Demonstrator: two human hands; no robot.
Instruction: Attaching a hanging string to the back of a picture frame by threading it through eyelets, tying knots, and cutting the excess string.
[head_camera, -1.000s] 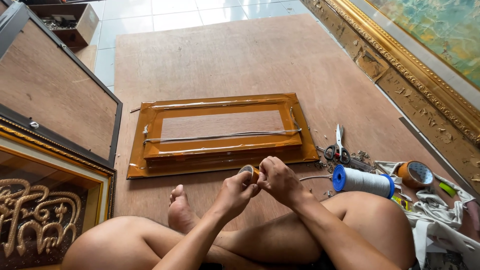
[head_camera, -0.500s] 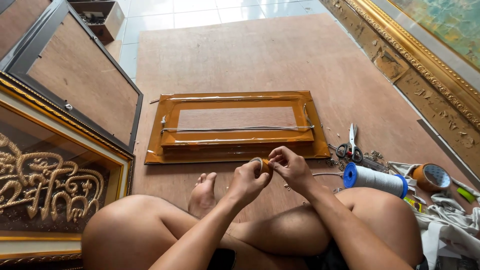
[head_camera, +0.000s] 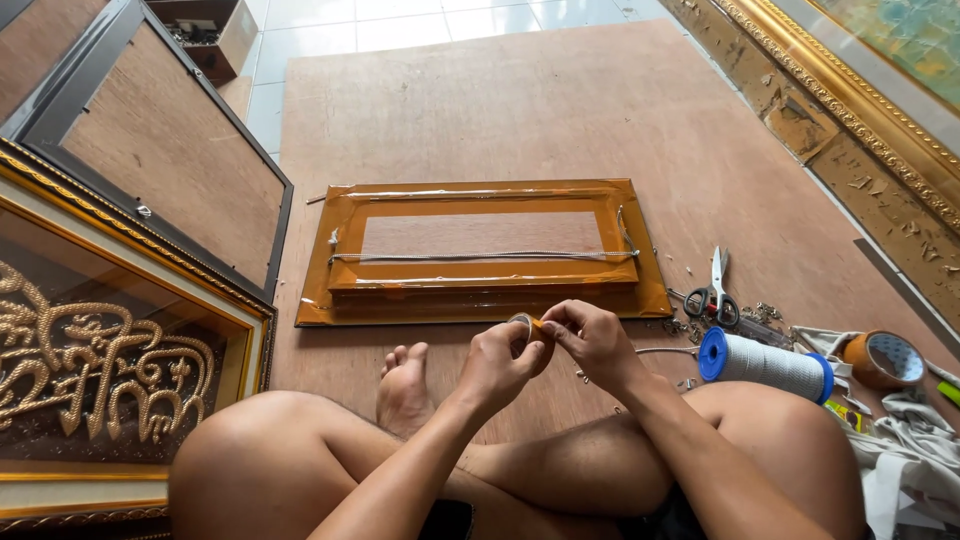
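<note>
Both hands meet just above our crossed legs — the left hand (head_camera: 500, 362) pinches a small roll of tape (head_camera: 522, 325) while the right hand (head_camera: 592, 340) nips its orange loose end between thumb and finger. Best to peel slowly and keep the roll steady so the strip doesn't tear. Just ahead on the plywood board (head_camera: 520, 110) lies the taped picture frame (head_camera: 480, 250), back up — scissors (head_camera: 712, 290) near to the right.

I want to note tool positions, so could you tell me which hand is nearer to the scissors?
Right. The right hand is just left of the scissors; the left hand is farther left, beyond it, holding a small tape roll.
</note>
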